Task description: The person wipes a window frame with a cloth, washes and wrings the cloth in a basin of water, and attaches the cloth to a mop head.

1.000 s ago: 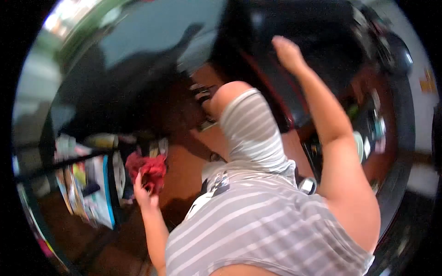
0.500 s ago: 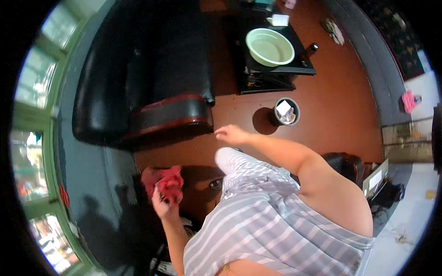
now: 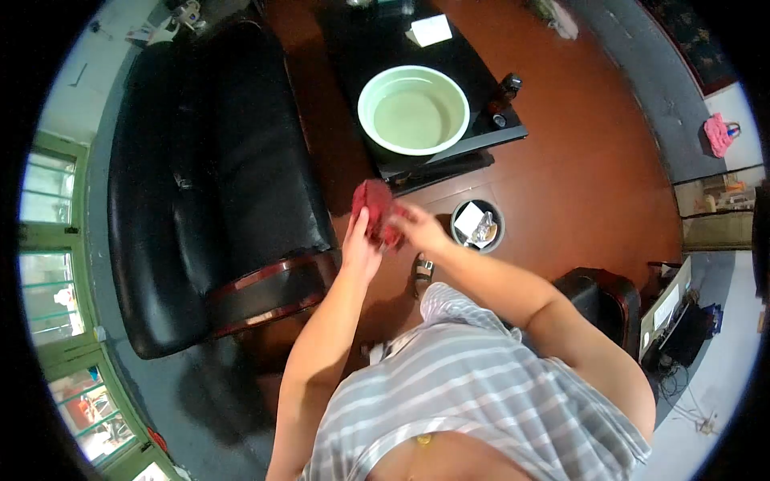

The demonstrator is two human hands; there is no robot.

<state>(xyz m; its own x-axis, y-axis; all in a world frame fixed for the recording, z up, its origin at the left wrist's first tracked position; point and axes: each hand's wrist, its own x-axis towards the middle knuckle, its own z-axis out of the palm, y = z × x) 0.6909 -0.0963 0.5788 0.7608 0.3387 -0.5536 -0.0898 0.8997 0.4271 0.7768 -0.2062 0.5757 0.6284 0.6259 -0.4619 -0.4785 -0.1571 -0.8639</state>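
Observation:
A crumpled red cloth (image 3: 371, 200) is bunched between my two hands, just short of the black table. My left hand (image 3: 361, 246) grips its near left side, thumb up along the cloth. On the right, my right hand (image 3: 421, 229) closes on the cloth's lower right edge, its fingertips partly blurred. Beyond the cloth, a pale green basin (image 3: 413, 111) holding clear liquid rests on the black table (image 3: 473, 143).
A black sofa (image 3: 249, 152) with a wooden-trimmed arm lies to the left. A bin (image 3: 478, 226) with papers stands on the reddish floor right of my hands. A dark bottle (image 3: 507, 86) is by the table's right edge. A black chair (image 3: 597, 301) is at the right.
The view has turned toward the table and basin. My left hand has brought the red cloth up and forward from the lower left, and my right hand has closed on it too.

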